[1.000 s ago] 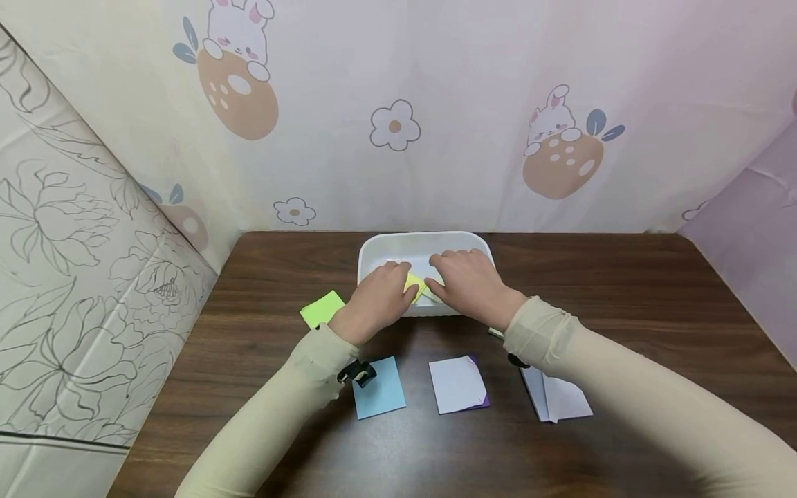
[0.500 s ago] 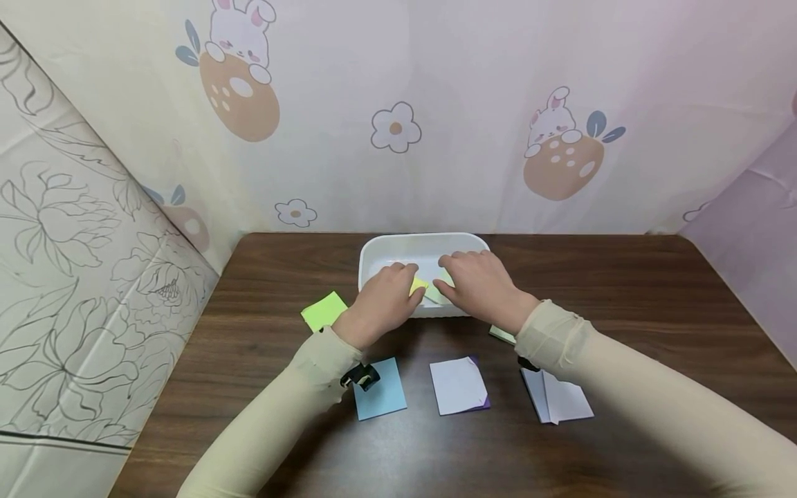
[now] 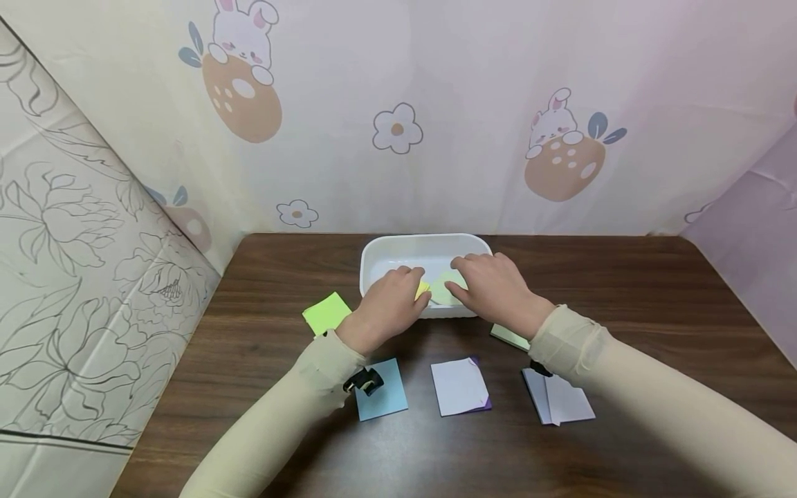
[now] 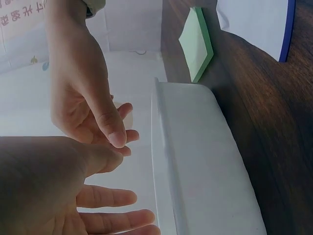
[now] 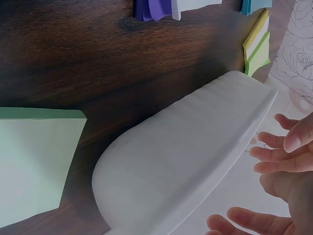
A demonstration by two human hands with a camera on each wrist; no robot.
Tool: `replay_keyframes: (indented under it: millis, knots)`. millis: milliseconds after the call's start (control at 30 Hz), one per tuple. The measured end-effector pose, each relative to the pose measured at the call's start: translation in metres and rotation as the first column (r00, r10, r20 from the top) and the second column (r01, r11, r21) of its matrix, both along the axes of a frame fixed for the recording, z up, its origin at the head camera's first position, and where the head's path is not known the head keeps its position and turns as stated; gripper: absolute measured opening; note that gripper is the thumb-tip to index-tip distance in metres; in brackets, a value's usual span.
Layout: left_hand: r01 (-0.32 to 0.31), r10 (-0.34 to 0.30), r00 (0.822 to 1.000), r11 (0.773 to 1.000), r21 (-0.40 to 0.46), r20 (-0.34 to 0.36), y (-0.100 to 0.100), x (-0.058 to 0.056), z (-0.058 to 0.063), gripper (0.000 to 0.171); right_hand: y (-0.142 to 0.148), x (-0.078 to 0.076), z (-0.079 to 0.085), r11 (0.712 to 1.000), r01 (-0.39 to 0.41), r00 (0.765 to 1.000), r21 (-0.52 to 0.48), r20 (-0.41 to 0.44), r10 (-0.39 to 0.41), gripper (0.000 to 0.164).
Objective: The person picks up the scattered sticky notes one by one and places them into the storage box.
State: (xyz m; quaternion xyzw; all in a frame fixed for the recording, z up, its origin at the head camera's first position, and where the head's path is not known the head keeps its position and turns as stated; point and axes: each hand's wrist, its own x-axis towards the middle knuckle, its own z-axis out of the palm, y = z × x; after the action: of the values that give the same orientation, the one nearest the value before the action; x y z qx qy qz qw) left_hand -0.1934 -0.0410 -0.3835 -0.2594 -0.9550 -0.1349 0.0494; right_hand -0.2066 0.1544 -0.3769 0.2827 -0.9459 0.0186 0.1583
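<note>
Both hands are over the white plastic tray point(image 3: 429, 243) at the back of the table. My left hand point(image 3: 394, 301) is above its near left part, fingers loosely extended. Beside that thumb shows a bit of yellow paper point(image 3: 423, 286), mostly hidden by the hand. My right hand point(image 3: 498, 285) is over the tray's right side, its fingers relaxed and apart from the left hand. Between the hands, pale green paper point(image 3: 443, 287) lies in the tray. Neither wrist view shows paper between the fingers; the tray's wall point(image 5: 171, 156) hides its inside there.
A lime-green note pad point(image 3: 326, 313) lies left of the tray. Nearer are a blue pad point(image 3: 389, 394), a white-topped purple pad point(image 3: 459, 387) and a white-topped bluish pad point(image 3: 568, 402). A pale green pad point(image 3: 510, 337) sits partly under the right forearm.
My right hand has moved right, away from the left hand, uncovering more of the pale green paper and the pad by the right wrist. The left hand has shifted only slightly right.
</note>
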Motion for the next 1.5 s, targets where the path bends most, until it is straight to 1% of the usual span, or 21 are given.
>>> replay_keyframes:
  millis: [267,600,867,1200,1500]
  knots:
    - [0.012,-0.012,1.000,1.000,-0.001,0.006,0.003,0.002,-0.001,0.043,0.005,0.002,0.002,1.000,0.010,1.000,0.000,-0.001,-0.010,0.035]
    - [0.041,-0.041,0.999,0.999,0.011,-0.002,0.008,0.005,-0.002,0.037,0.018,0.004,0.002,0.999,0.041,0.999,-0.016,0.006,-0.041,0.035]
    - [0.050,-0.050,0.999,0.999,-0.003,0.004,0.011,0.007,-0.001,0.042,0.029,0.005,0.002,0.998,0.056,0.998,-0.013,0.023,-0.056,0.039]
    - [0.069,-0.069,0.998,0.997,-0.022,-0.012,0.019,0.009,-0.004,0.043,0.044,0.007,0.000,0.997,0.073,0.997,-0.012,0.031,-0.072,0.038]
    - [0.093,-0.094,0.995,0.995,-0.025,-0.037,0.027,0.011,-0.006,0.039,0.054,0.008,-0.001,0.996,0.085,0.996,-0.011,0.041,-0.085,0.037]
